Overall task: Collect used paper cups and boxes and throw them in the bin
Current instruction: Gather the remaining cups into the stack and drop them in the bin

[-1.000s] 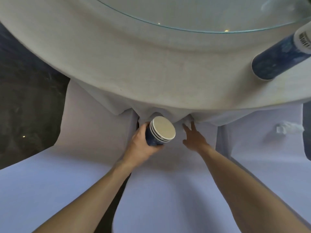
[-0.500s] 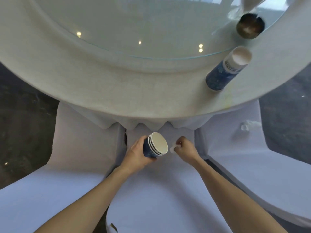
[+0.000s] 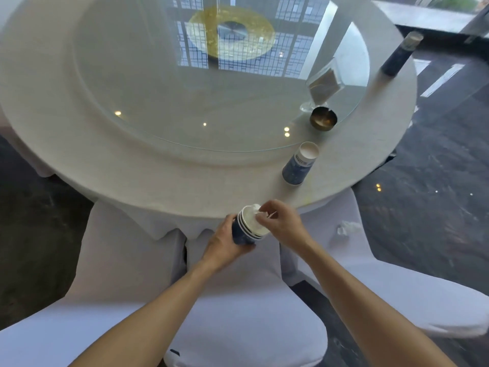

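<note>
Blue paper cup stack (image 3: 247,230) gripped in left hand (image 3: 227,241), right hand (image 3: 281,223) fingers (image 3: 260,221) pinching white tissue (image 3: 256,210) at its mouth, another cup (image 3: 300,164) on table (image 3: 238,181).

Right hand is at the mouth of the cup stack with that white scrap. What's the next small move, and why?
Probably let the white scrap drop into the cup stack that the left hand holds: the right hand pinches it right over the open mouth. That frees the right hand for the blue cup standing on the table nearby.
</note>
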### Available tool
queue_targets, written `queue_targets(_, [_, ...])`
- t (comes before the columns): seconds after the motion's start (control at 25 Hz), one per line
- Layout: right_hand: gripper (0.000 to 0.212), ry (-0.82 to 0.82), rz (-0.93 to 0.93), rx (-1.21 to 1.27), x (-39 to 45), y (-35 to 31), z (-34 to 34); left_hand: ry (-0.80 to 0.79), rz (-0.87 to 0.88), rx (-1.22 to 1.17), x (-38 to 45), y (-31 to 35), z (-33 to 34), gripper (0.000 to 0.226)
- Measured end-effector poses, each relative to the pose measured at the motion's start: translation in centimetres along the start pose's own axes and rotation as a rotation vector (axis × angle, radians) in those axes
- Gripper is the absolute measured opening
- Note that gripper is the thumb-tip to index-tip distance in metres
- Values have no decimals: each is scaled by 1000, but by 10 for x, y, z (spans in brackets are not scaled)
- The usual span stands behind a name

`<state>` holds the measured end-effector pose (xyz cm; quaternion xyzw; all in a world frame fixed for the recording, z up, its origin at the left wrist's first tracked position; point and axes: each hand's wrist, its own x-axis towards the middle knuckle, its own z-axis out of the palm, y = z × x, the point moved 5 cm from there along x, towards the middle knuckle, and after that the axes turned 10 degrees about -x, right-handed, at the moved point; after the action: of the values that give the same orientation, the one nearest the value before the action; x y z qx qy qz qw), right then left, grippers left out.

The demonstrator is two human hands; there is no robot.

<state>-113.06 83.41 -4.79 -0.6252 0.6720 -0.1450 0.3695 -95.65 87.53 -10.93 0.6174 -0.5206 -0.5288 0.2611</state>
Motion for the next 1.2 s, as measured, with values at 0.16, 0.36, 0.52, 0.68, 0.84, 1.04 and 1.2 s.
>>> queue_targets(0.16, [22,-75,-89,-212,-6,-14,-5,33,89,-15,1,23,-3,83])
queue_targets(0.36, [17,161,-148,-249,4,-20,-38,87,107,-21,2,24,-5,82])
queue_targets(0.52, [56,242,-262,-580,44,-13,-77,114,82,-45,4,23,-1,86])
queue_targets(0.68, [91,98,-301,-1062,102,1,-103,196,32,-78,4,22,10,85])
queue_targets(0.84, [87,-15,-373,-1217,144,14,-116,256,0,-80,1,33,29,81])
queue_targets(1.04, [59,-134,-487,-1278,149,37,-111,357,-15,-119,-2,58,49,83])
queue_targets(1.2, [57,-42,-424,-1239,140,58,-121,399,-3,-138,-6,76,67,85])
